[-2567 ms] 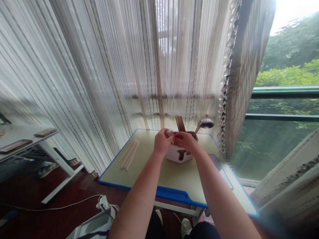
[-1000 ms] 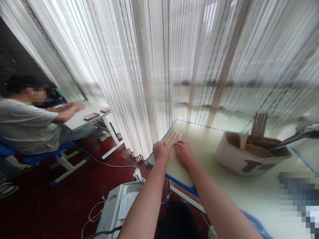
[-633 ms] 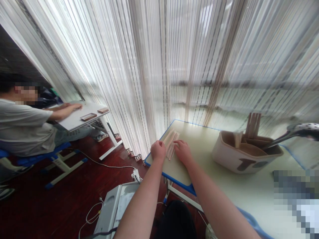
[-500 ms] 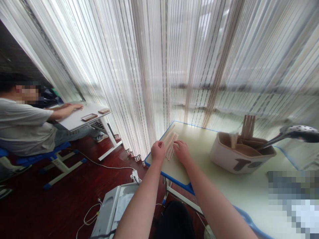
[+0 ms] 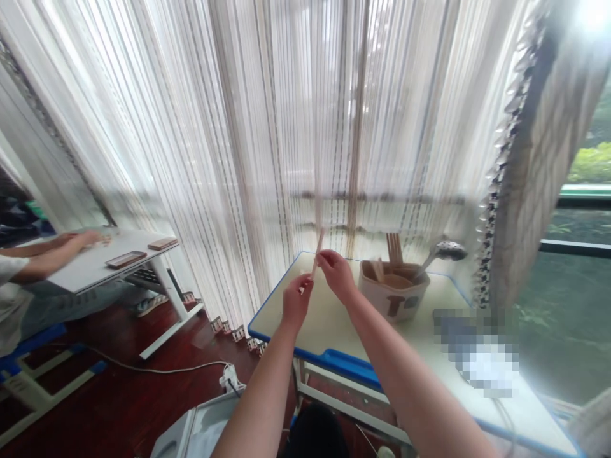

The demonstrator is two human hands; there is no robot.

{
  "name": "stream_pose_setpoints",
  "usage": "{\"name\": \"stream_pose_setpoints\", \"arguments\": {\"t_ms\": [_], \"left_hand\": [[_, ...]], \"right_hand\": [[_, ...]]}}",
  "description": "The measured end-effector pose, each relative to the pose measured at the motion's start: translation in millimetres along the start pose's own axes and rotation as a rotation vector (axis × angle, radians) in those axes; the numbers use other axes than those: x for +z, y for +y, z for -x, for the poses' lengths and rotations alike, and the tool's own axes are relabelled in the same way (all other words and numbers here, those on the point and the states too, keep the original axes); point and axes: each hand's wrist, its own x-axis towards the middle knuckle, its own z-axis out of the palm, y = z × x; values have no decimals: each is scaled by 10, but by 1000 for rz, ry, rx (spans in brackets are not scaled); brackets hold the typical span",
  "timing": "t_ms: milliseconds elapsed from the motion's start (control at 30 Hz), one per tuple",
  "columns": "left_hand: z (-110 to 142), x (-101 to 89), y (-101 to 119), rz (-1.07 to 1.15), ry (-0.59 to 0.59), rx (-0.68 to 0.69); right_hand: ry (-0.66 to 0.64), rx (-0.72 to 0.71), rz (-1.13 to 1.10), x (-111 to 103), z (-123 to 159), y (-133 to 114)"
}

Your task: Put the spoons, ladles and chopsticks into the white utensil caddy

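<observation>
A slim bundle of pale wooden chopsticks (image 5: 319,243) is held up, slightly tilted, above the near left part of the table. Closed about its lower end is my left hand (image 5: 296,300). The fingers of my right hand (image 5: 335,270) pinch it higher up, and its upper end sticks out above them. How many sticks are in the bundle I cannot tell. To the right of my right hand stands a white and brown utensil holder (image 5: 382,298), holding a slotted ladle (image 5: 449,250) and several wooden utensils (image 5: 394,247).
The pale table (image 5: 329,331) has a blue edge. A blurred-out item (image 5: 472,356) lies on its right side. A sheer curtain (image 5: 267,127) hangs behind. At left, a person's arms (image 5: 52,254) rest over a white table (image 5: 114,254). A grey bin-like box (image 5: 191,426) stands below.
The chopsticks, lying on the table before, are now lifted in both hands and held more upright. My view has turned right, showing more of the window. The holder appears further left.
</observation>
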Motion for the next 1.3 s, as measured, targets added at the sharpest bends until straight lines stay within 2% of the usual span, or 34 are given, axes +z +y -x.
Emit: {"name": "stream_pose_setpoints", "arguments": {"t_ms": [133,267,433,567,733,900,1000,1133,1300], "left_hand": [[-111,236,331,-18,-45,73],[-228,482,622,8,-60,141],[-398,810,862,1,-111,159],[-499,1067,858,33,-147,154],[-547,1257,745,85,-205,67],[-560,1265,724,-3,-252,112],[-589,1250,727,19,-243,95],[-645,1270,715,46,-256,86],[-665,1314,693,-15,-252,115]], "right_hand": [[-19,-76,172,-397,-99,-323],[-51,-106,277,-764,-226,-525],[-44,-137,428,-1145,-420,-602],[-36,-118,550,-1364,-558,-523],[-35,-109,589,-1480,-641,-309],[-28,-65,604,-1495,-686,-181],[-92,-17,605,-1487,-710,-123],[-126,-74,576,-1467,-729,5],[-56,-132,558,-1469,-770,66]]}}
